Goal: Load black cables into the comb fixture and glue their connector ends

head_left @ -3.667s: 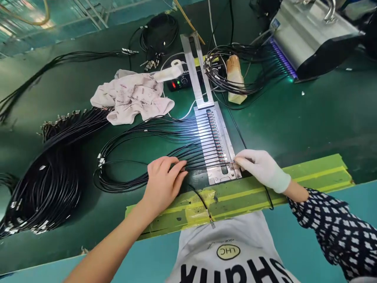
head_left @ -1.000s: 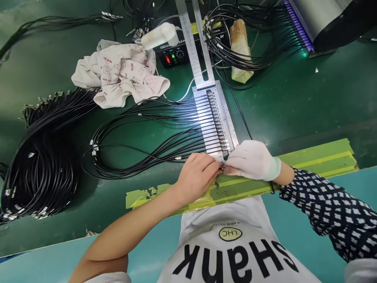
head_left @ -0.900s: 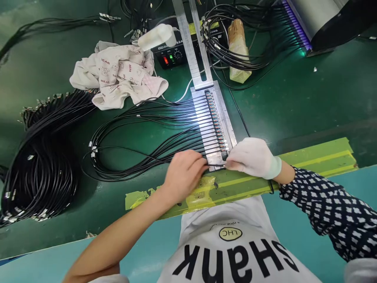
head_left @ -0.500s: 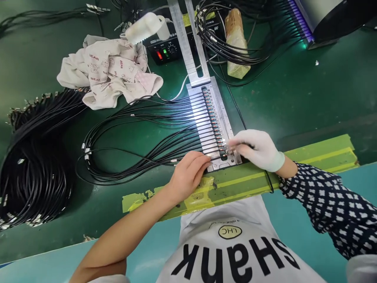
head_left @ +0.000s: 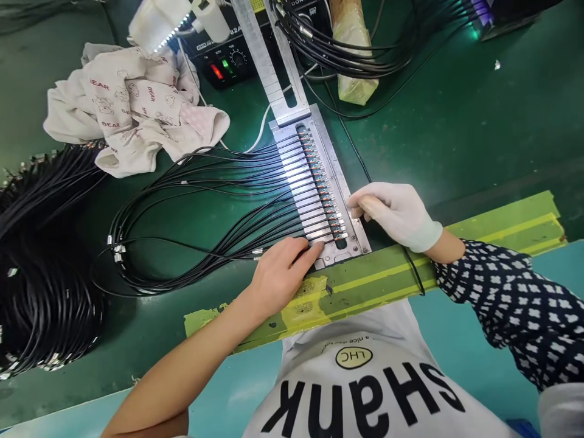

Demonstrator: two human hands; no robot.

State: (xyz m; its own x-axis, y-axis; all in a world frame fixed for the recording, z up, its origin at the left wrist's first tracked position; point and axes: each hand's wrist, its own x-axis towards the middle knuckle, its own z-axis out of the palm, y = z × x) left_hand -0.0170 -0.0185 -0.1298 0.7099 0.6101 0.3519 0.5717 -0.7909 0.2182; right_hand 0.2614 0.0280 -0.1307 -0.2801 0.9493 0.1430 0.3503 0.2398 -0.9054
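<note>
Left hand (head_left: 278,274) rests at the lower left of the metal fixture (head_left: 335,182), fingertips by its nearest black cable (head_left: 329,241), grip unclear; gloved right hand (head_left: 395,216), fingertips together, sits at the right edge.

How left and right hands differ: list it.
The left hand is bare; the right hand wears a white glove. The left forearm is uncovered, the right sleeved. The left hand is at the metal plate's left side, the right hand at its right. Both are curled.
</note>
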